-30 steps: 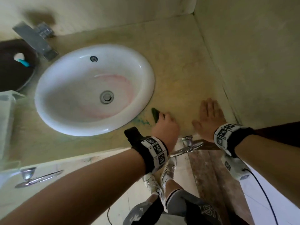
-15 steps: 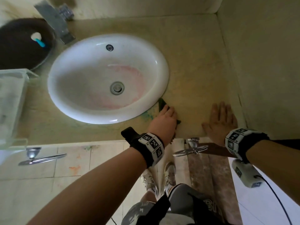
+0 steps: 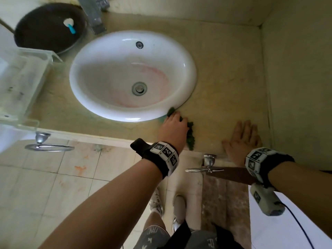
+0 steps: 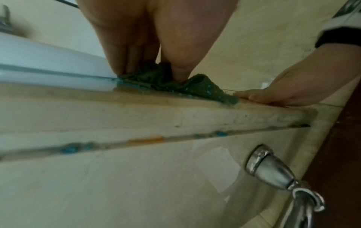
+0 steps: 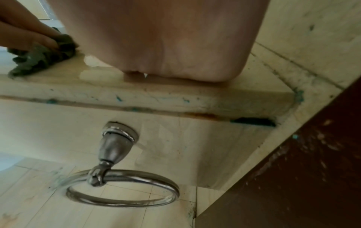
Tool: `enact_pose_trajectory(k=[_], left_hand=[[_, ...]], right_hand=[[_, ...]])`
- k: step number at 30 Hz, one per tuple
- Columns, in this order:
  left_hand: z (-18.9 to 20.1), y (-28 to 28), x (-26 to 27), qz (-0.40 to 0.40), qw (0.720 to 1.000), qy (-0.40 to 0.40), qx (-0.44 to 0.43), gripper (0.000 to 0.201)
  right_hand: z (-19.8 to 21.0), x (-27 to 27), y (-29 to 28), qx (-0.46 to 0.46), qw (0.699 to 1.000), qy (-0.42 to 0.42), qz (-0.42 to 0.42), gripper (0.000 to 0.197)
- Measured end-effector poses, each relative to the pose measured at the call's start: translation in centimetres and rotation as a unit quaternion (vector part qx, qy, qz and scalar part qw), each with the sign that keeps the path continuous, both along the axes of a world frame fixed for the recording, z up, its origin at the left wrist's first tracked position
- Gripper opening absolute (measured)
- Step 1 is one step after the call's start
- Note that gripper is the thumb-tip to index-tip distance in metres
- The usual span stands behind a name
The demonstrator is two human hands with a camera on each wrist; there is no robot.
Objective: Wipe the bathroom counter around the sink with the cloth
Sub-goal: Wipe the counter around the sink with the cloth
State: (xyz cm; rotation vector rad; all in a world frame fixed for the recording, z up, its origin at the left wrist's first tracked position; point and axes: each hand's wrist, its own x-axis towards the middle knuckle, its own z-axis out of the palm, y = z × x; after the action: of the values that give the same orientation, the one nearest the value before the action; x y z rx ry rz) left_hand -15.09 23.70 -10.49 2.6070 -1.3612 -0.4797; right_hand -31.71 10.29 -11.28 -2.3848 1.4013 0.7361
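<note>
A dark green cloth (image 3: 190,139) lies bunched on the beige counter (image 3: 230,78), right against the front right rim of the white oval sink (image 3: 186,69). My left hand (image 3: 173,130) sits on top of it. In the left wrist view, the fingers and thumb of that left hand (image 4: 148,61) pinch a fold of the cloth (image 4: 199,88) and press it down at the sink's edge. My right hand (image 3: 242,139) lies flat on the counter near its front right corner, fingers straight and holding nothing. It is apart from the cloth (image 5: 43,60).
A metal faucet (image 3: 93,17) stands behind the sink. A dark round bowl (image 3: 36,33) and a clear plastic container (image 3: 23,78) sit at the left. Walls close the counter at the back and right (image 3: 296,87). Two chrome towel rings (image 3: 48,146) (image 5: 121,188) hang below the counter's front edge.
My left hand has slid the cloth leftward along the sink's front rim, away from the right hand. The right hand has stayed flat in place. The head view has shifted.
</note>
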Motion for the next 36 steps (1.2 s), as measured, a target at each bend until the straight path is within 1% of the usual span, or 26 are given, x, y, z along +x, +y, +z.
enact_pose_trajectory(k=[7,12,15,16,17,19,20,21,25,26,27,29,31,33,36], left_hand=[[-0.4,1.5,0.2,0.031,0.999,-0.013,-0.016,0.029],[-0.5,2.4,0.8,0.017,1.0,-0.014,-0.01,0.03],[0.0,2.3,0.9,0.007,1.0,-0.002,0.001,0.03],[0.2,2.3,1.0,0.004,1.0,-0.001,0.009,0.03],[0.4,2.2,1.0,0.002,1.0,0.003,0.016,0.029],[0.9,1.9,0.9,-0.002,1.0,0.017,0.02,0.027],[1.1,1.7,0.9,-0.004,1.0,0.022,0.015,0.027],[1.2,1.4,0.7,-0.005,1.0,0.027,0.006,0.028],[1.2,-0.3,-1.5,-0.011,0.997,0.073,-0.019,0.05],[1.0,-0.8,-2.2,-0.012,0.995,0.089,-0.03,0.051],[0.8,-1.1,-2.8,-0.016,0.994,0.103,-0.042,0.048],[0.4,-1.7,-3.3,-0.039,0.991,0.114,-0.057,0.035],[-0.1,-1.8,-2.9,-0.056,0.99,0.116,-0.053,0.03],[-0.4,-1.4,-2.2,-0.061,0.99,0.112,-0.063,0.033],[-0.5,-0.5,-1.1,-0.021,0.994,0.084,-0.074,0.04]], right_hand=[[-0.2,-0.2,-0.2,-0.012,0.999,-0.025,0.018,0.082],[-0.3,-0.3,-0.4,0.001,0.999,-0.024,0.022,0.083],[-0.1,-0.2,-0.2,-0.017,1.0,-0.016,0.021,0.083],[0.3,0.1,-0.2,-0.026,0.999,-0.017,0.03,0.083],[0.5,0.6,-0.1,-0.03,0.998,-0.028,0.055,0.081],[0.7,2.1,0.2,-0.013,0.989,-0.062,0.134,0.077],[0.7,3.1,0.7,0.001,0.984,-0.072,0.16,0.077],[0.6,3.8,1.2,0.009,0.983,-0.071,0.166,0.078],[-0.7,4.8,2.0,0.003,0.987,-0.05,0.151,0.082],[-0.6,4.7,2.1,0.003,0.987,-0.05,0.152,0.081],[-0.7,4.6,2.1,0.004,0.987,-0.051,0.151,0.081],[-0.9,4.7,1.8,0.0,0.987,-0.044,0.157,0.084],[-1.0,4.7,1.8,0.004,0.987,-0.043,0.156,0.082],[-0.9,4.7,1.8,-0.002,0.986,-0.05,0.159,0.079],[-0.8,4.6,1.7,0.0,0.985,-0.047,0.165,0.082]])
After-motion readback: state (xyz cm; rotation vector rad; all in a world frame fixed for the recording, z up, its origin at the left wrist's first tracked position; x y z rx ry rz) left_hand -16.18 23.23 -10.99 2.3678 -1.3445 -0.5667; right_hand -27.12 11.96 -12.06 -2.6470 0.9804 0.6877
